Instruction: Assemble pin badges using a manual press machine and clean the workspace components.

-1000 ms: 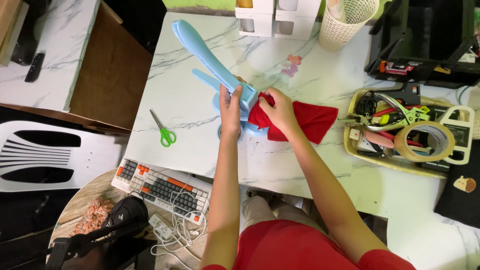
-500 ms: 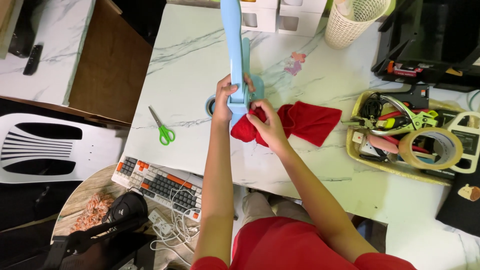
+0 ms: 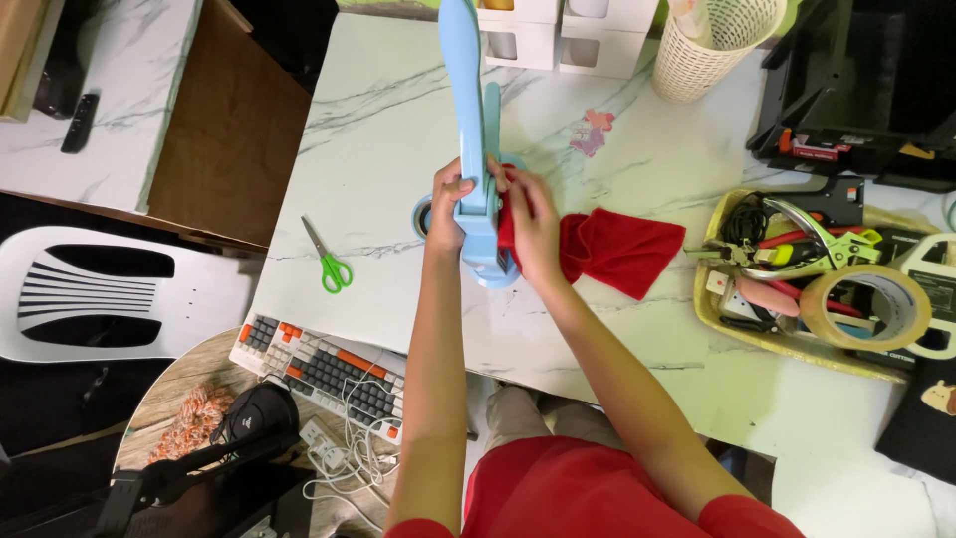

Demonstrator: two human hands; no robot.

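Head view: your left hand (image 3: 445, 204) is gripping the blue stand (image 3: 470, 120); your right hand (image 3: 530, 221), at 3 o'clock, is pinching the red cloth (image 3: 622, 249) against it.

Marble table (image 3: 378, 130) (scissors (image 3: 327, 259), red cloth (image 3: 622, 249), tray (image 3: 787, 344))

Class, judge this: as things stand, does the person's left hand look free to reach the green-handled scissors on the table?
Probably not at once: the left hand grips the blue tool. The scissors lie in the open on the table to its left, nothing between.
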